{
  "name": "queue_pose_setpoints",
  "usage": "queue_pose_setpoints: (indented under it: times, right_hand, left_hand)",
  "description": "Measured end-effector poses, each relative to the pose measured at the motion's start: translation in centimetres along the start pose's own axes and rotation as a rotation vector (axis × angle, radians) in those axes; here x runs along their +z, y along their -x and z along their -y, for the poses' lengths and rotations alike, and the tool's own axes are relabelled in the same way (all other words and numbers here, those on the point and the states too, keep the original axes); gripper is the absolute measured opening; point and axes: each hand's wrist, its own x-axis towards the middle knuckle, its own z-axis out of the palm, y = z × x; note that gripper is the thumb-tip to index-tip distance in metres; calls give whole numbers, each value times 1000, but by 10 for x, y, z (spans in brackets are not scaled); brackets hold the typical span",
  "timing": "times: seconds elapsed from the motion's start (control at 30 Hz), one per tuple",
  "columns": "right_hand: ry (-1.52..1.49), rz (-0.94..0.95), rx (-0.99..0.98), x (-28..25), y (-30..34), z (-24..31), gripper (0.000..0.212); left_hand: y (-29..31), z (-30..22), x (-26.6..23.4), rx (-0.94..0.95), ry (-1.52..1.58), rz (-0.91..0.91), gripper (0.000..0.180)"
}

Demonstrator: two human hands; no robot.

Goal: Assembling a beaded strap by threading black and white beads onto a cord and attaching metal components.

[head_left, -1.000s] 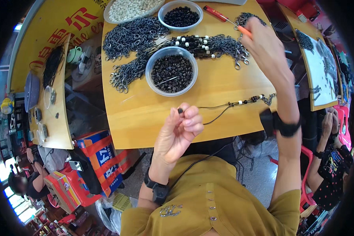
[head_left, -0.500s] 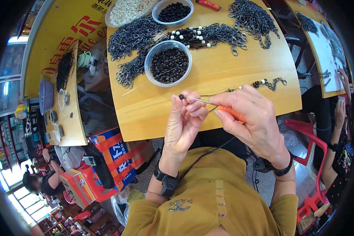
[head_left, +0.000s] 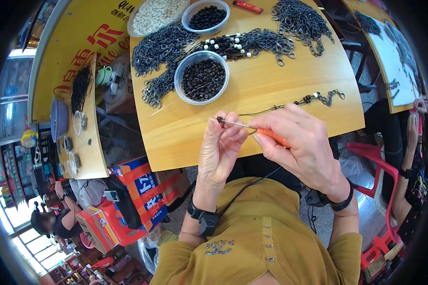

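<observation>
My left hand (head_left: 218, 152) pinches a small black bead (head_left: 219, 119) between thumb and forefinger above the table's near edge. In my right hand (head_left: 299, 147) is an awl-like tool with an orange handle (head_left: 273, 137). Its thin metal shaft reaches to the bead; whether the tip is inside the hole is too small to tell. Near the right fingers runs a dark cord (head_left: 252, 114), leading to a strand with black beads, a white bead and a short dark chain (head_left: 329, 98) on the tabletop. How the cord is held is partly hidden.
Beyond my hands stands a clear bowl (head_left: 202, 101) of dark beads with a thin needle-like rod across it. Farther back are a bowl of black beads (head_left: 205, 18), a tray of white beads (head_left: 159, 16), and heaps of dark chains (head_left: 302, 21). Co-workers sit at both sides.
The view has shifted slightly. My hands keep the same grips on the bead and the orange-handled tool, with the right hand slightly farther left in the picture.
</observation>
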Motion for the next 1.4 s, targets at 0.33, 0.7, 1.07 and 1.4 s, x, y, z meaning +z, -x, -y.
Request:
queue_pose_setpoints:
  times: [0.33, 0.7, 1.07, 1.4]
  right_hand:
    - [-133, 138, 241, 3, 7, 6, 18]
    - [-290, 139, 342, 8, 9, 3, 27]
    - [-1549, 358, 962, 4, 12, -9, 22]
    - [-1053, 97, 878, 19, 12, -7, 22]
  left_hand:
    - [5, 7, 4, 173, -369, -47, 23]
    - [8, 12, 5, 232, -431, -9, 14]
    - [0, 6, 10, 406, -820, 150, 16]
    - [1, 22, 7, 334, -606, -62, 10]
